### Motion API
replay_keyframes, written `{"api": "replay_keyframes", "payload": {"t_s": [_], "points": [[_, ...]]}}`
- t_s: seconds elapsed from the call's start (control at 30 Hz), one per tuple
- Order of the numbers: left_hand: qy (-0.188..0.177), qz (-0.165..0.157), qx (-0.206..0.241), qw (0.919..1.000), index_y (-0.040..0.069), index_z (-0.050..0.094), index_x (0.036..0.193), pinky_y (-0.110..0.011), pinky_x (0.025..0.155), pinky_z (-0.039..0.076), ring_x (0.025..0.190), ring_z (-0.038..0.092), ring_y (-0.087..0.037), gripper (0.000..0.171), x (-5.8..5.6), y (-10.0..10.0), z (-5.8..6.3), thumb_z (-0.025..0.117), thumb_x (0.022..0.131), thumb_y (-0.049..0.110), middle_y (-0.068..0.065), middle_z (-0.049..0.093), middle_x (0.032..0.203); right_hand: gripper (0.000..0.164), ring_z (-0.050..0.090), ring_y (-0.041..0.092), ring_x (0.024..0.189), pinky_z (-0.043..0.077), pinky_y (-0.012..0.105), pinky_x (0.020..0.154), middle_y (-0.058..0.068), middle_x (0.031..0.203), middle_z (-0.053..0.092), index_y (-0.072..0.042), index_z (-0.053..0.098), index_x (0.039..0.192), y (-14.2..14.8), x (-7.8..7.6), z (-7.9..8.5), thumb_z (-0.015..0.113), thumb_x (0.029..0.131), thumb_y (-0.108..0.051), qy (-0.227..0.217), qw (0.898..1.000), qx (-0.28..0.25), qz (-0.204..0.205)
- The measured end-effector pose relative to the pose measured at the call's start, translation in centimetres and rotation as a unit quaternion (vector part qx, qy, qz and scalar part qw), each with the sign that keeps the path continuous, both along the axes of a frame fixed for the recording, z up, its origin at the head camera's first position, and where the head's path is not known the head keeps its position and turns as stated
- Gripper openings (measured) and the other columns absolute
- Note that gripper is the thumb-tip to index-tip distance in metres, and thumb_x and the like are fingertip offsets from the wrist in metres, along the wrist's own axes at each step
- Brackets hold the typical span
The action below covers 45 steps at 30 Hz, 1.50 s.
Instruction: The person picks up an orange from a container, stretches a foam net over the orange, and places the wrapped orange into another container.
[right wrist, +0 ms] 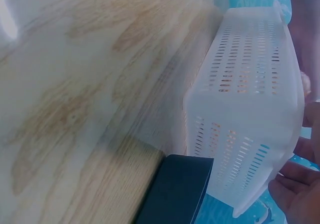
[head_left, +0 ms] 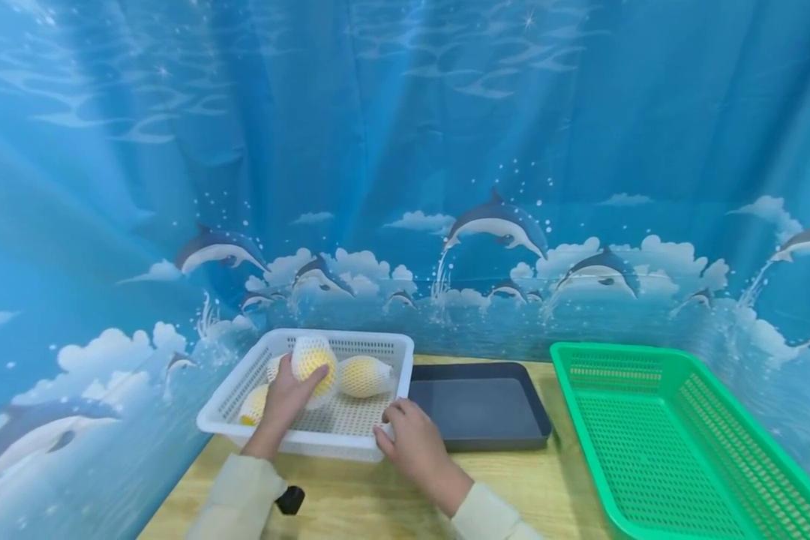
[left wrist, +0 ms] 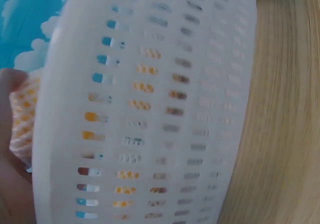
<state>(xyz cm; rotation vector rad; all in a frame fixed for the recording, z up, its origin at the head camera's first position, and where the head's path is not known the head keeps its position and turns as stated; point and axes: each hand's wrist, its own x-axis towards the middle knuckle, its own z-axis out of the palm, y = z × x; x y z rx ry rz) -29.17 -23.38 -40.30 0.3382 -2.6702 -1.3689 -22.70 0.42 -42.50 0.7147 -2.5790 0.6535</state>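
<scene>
My left hand (head_left: 285, 397) holds a yellow fruit in a white foam net (head_left: 316, 366) over the white plastic basket (head_left: 331, 442). In the left wrist view, the basket wall (left wrist: 150, 129) covers most of the scene, and only part of the netted fruit (left wrist: 24, 116) shows beside the hand. Other netted fruits lie inside the basket, one at the right (head_left: 364, 376) and one at the left (head_left: 254, 405), partly hidden by the hand. My right hand (head_left: 415, 442) grips the basket's near right corner, its fingers (right wrist: 297, 171) at the rim in the right wrist view.
A dark grey shallow tray (head_left: 482, 409) sits against the basket's right side. Farther right stands a large green plastic basket (head_left: 580, 442). All rest on a wood-grain table (head_left: 351, 495), with a blue dolphin-print curtain (head_left: 391, 150) behind.
</scene>
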Motion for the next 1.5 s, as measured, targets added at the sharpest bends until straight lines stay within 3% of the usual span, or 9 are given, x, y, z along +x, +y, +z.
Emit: {"api": "replay_keyframes", "payload": {"t_s": [0.07, 0.17, 0.3, 0.6, 0.9, 1.2, 1.5], "points": [[-0.008, -0.015, -0.062, 0.9979, 0.003, 0.019, 0.151, -0.06, 0.101, 0.039, 0.126, 0.044, -0.045, 0.095, -0.2, 0.0, -0.2, 0.062, 0.086, 0.058, -0.026, 0.04, 0.143, 0.019, 0.061, 0.018, 0.092, 0.056, 0.033, 0.078, 0.003, 0.099, 0.062, -0.01, 0.068, 0.094, 0.0, 0.0, 0.1, 0.066, 0.091, -0.029, 0.0, 1.0, 0.001, -0.003], [-0.019, -0.035, -0.145, 0.9886, -0.002, 0.025, 0.147, -0.059, 0.091, 0.046, 0.115, 0.052, -0.048, 0.091, -0.3, 0.0, -0.6, 0.064, 0.086, 0.053, -0.031, 0.049, 0.133, 0.018, 0.06, 0.017, 0.09, 0.056, 0.032, 0.075, 0.002, 0.096, 0.062, -0.01, 0.068, 0.092, 0.0, -0.1, 0.0, 0.067, 0.09, -0.028, 0.002, 1.0, 0.001, -0.004], [-0.036, -0.043, -0.197, 0.9789, -0.009, 0.027, 0.144, -0.059, 0.089, 0.046, 0.11, 0.053, -0.052, 0.089, -0.2, -0.1, -1.0, 0.065, 0.086, 0.047, -0.036, 0.05, 0.127, 0.018, 0.059, 0.016, 0.086, 0.055, 0.031, 0.07, 0.001, 0.093, 0.06, -0.01, 0.068, 0.091, 0.0, -0.1, -0.2, 0.068, 0.09, -0.028, 0.005, 1.0, -0.004, 0.0], [-0.07, -0.038, -0.242, 0.9669, -0.014, 0.028, 0.143, -0.058, 0.096, 0.043, 0.114, 0.05, -0.053, 0.092, 0.2, 0.2, -1.3, 0.068, 0.083, 0.043, -0.039, 0.047, 0.129, 0.017, 0.058, 0.015, 0.084, 0.054, 0.029, 0.067, 0.0, 0.09, 0.06, -0.01, 0.068, 0.089, -0.1, -0.2, -0.4, 0.068, 0.089, -0.027, 0.028, 1.0, 0.001, -0.001], [-0.088, -0.067, -0.284, 0.9525, -0.017, 0.03, 0.142, -0.056, 0.098, 0.042, 0.116, 0.049, -0.051, 0.092, 0.3, 0.8, -1.5, 0.07, 0.083, 0.042, -0.038, 0.047, 0.131, 0.016, 0.059, 0.016, 0.085, 0.055, 0.029, 0.068, 0.002, 0.091, 0.061, -0.009, 0.068, 0.088, -0.1, 0.0, -0.3, 0.07, 0.087, -0.025, 0.045, 0.999, -0.001, -0.007], [-0.089, -0.072, -0.287, 0.951, -0.014, 0.028, 0.144, -0.059, 0.099, 0.04, 0.117, 0.048, -0.052, 0.095, 0.0, 0.8, -2.1, 0.072, 0.083, 0.043, -0.037, 0.048, 0.131, 0.016, 0.059, 0.017, 0.085, 0.055, 0.03, 0.069, 0.002, 0.092, 0.061, -0.009, 0.068, 0.088, -0.1, -0.1, -0.6, 0.069, 0.088, -0.025, 0.045, 0.999, -0.005, -0.01], [-0.079, -0.084, -0.282, 0.9523, -0.011, 0.03, 0.145, -0.06, 0.101, 0.038, 0.119, 0.047, -0.051, 0.093, 0.4, 0.7, -1.8, 0.072, 0.083, 0.043, -0.034, 0.046, 0.136, 0.016, 0.058, 0.015, 0.085, 0.055, 0.029, 0.07, 0.001, 0.093, 0.061, -0.01, 0.068, 0.088, -0.3, -0.1, -0.8, 0.068, 0.088, -0.027, 0.045, 0.999, -0.008, -0.014]]}}
